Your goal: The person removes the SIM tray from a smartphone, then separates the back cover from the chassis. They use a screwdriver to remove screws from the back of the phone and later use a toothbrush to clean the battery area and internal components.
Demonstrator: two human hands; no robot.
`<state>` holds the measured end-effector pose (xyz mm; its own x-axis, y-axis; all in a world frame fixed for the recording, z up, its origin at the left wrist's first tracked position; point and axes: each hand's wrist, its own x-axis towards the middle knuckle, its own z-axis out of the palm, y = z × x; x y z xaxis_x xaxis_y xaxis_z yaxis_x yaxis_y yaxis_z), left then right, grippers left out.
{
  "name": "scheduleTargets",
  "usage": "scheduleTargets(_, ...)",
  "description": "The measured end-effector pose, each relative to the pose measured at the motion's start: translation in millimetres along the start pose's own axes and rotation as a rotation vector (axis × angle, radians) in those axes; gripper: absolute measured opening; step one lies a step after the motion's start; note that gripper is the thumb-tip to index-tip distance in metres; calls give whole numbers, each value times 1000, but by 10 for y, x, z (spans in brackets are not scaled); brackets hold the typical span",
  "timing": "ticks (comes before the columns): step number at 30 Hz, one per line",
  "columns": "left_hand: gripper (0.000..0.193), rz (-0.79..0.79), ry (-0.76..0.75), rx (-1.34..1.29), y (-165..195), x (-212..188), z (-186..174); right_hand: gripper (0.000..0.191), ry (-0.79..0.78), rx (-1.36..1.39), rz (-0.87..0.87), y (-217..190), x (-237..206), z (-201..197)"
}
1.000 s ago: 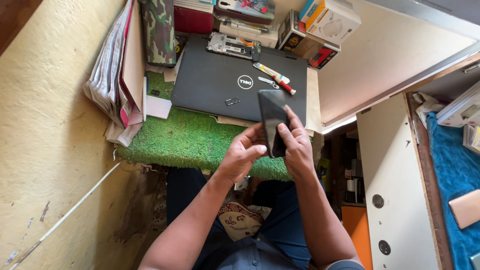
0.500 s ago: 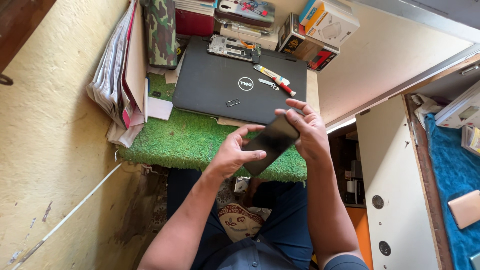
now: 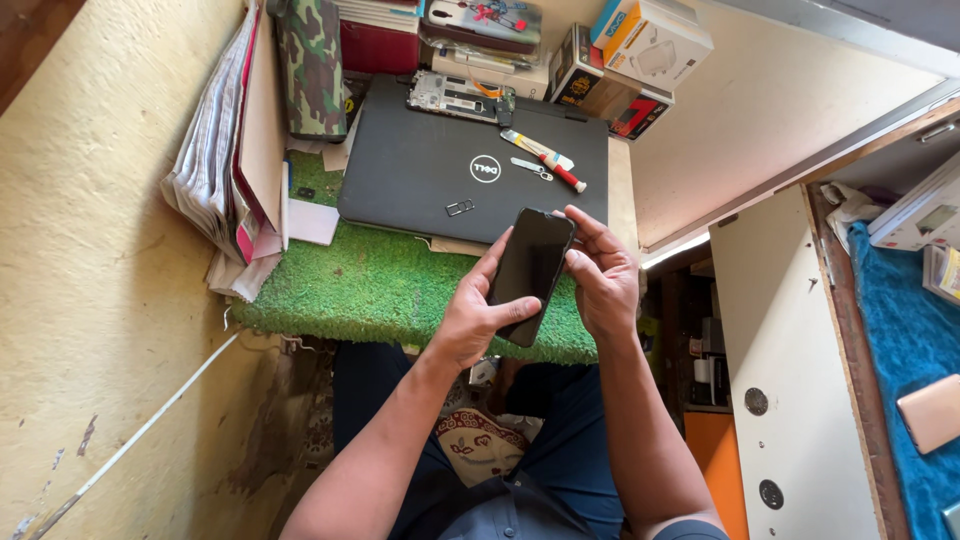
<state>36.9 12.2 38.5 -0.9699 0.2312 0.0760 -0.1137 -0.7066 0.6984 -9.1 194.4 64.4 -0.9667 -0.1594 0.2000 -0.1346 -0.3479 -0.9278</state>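
Note:
A black smartphone [image 3: 530, 272] with a dark screen is held over the front edge of a green turf mat [image 3: 380, 290]. My left hand [image 3: 475, 315] cradles it from below and the left, thumb across its lower end. My right hand [image 3: 603, 275] touches the phone's upper right edge with its fingertips. Behind the hands lies a closed dark grey laptop [image 3: 440, 165] with a small metal tray piece [image 3: 460, 207] on its lid.
On the laptop lie a red-handled screwdriver [image 3: 565, 176], tweezers [image 3: 530, 168] and a bare circuit board [image 3: 460, 97]. Papers [image 3: 235, 150] lean at the left. Boxes [image 3: 630, 60] stand behind. A white cabinet door [image 3: 780, 330] and a blue cloth [image 3: 910, 340] are at the right.
The phone swung from nearly upright to tilted sideways and back to nearly upright, screen up. My left hand shifted under it and my right hand moved to its upper right edge.

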Motion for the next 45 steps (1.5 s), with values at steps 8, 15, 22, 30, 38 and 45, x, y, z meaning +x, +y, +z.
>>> scheduleTargets(8, 95, 158, 40, 341, -14, -31, 120, 24, 141, 79, -13, 108, 29, -206)
scheduleTargets(15, 96, 100, 38, 484, 151, -4, 35, 18, 119, 166, 131, 38, 54, -327)
scheduleTargets(22, 97, 25, -42, 554, 290, 3, -53, 12, 80, 180, 237, 9, 55, -425)
scheduleTargets(30, 92, 21, -87, 773, 418, 64, -146, 48, -29, 67, 289, -149, 48, -481)
scheduleTargets(38, 80, 139, 507, 151, -1, 219, -136, 46, 167, -514, -352, 183, -221, -290)
scheduleTargets(45, 103, 305, 485, -179, -225, 129, 10, 56, -148, -545, -349, 192, -461, -8)
